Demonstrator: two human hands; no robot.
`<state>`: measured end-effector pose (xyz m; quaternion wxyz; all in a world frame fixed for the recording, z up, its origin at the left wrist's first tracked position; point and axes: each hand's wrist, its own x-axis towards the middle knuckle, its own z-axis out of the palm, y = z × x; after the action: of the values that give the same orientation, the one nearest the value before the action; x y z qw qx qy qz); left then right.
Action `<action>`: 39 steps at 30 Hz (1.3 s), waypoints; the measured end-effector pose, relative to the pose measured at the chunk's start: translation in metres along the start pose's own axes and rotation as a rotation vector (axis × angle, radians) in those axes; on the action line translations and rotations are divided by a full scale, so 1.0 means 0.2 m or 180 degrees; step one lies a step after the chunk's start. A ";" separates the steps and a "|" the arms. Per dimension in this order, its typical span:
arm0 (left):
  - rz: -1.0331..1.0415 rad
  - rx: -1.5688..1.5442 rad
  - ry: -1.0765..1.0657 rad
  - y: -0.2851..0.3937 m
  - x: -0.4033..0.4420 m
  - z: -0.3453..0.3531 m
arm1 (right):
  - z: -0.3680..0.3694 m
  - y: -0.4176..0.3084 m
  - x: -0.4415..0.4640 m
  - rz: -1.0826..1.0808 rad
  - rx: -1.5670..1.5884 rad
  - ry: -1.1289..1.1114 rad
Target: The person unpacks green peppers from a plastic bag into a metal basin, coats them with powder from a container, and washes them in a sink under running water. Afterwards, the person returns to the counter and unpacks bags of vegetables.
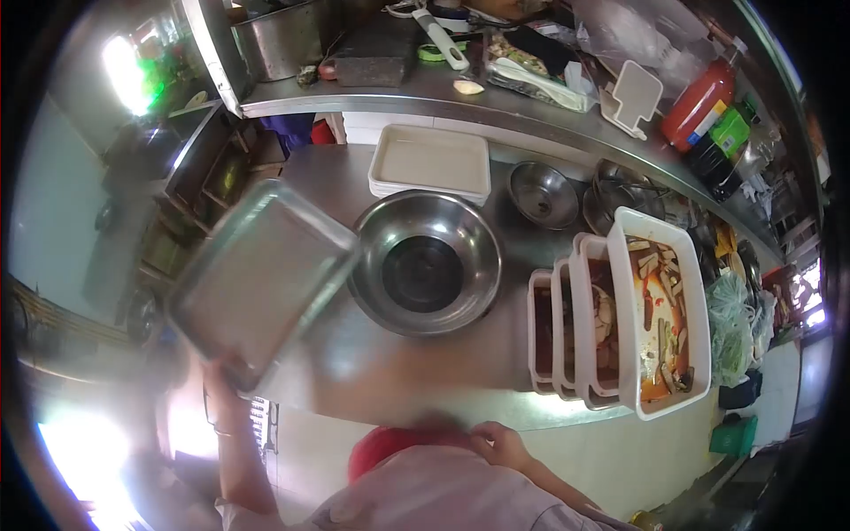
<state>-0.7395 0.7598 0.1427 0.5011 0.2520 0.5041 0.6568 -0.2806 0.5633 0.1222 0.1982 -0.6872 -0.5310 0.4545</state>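
Observation:
At the left, a rectangular metal tray [266, 274] is held up at a slant by my left hand [223, 379], closed on its near edge. The tray reaches over the left side of the steel table [354, 358] and looks slightly blurred. My right hand [500, 445] is low in front of my body, its fingers curled beside a red cloth-like thing [390, 447] at my waist. Whether those fingers grip it is hidden. A large steel bowl [367, 283] sits mid-table, just right of the tray, with a dark round bottom.
White tubs [627, 310] overlap at the right, the nearest holding sliced food in reddish liquid. Behind the bowl lie stacked cream trays [428, 131] and a smaller steel bowl [542, 195]. Above runs a metal shelf [354, 102] bearing a red bottle [702, 104] and clutter.

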 end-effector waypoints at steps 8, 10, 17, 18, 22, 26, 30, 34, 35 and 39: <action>0.0388 0.0199 0.1025 -0.29 0.82 0.17 | 0.16 -0.14 0.08 -0.0065 -0.0054 -0.0024; 0.0146 0.0327 0.0907 -0.52 1.05 0.22 | 0.19 -0.12 0.09 -0.0057 -0.0252 -0.0035; -0.0631 0.0326 0.0091 -0.87 1.10 0.56 | 0.15 -0.10 0.06 -0.0012 -0.0568 0.0404; -0.0922 0.0617 0.0082 -0.92 1.03 0.56 | 0.14 -0.10 0.05 0.0042 -0.0540 0.0467; -0.1844 0.0194 -0.1200 -0.74 0.15 0.87 | 0.12 -0.06 0.00 0.0235 -0.0483 0.0560; -0.1708 0.0409 -0.1318 -0.95 0.00 0.80 | 0.14 -0.06 -0.01 0.0340 -0.0488 0.0247; -0.0251 0.2710 -0.1551 -0.89 0.01 0.58 | 0.09 0.02 -0.06 0.0274 -0.0346 0.0212; 0.0888 0.2222 -0.1046 -1.01 0.04 0.23 | 0.05 0.32 -0.19 0.0423 -0.0032 0.0531; 0.0600 0.2051 -0.0863 -0.95 0.01 0.18 | 0.02 0.39 -0.24 0.0534 -0.0014 0.0432; -0.1140 -0.0051 0.0402 -0.67 -0.19 0.40 | -0.18 0.87 -0.38 0.0877 0.0023 0.0367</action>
<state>-0.6043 0.7570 0.0558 0.5792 0.1125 0.5661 0.5756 -0.1579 0.4390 0.0410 0.1666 -0.7777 -0.4178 0.4392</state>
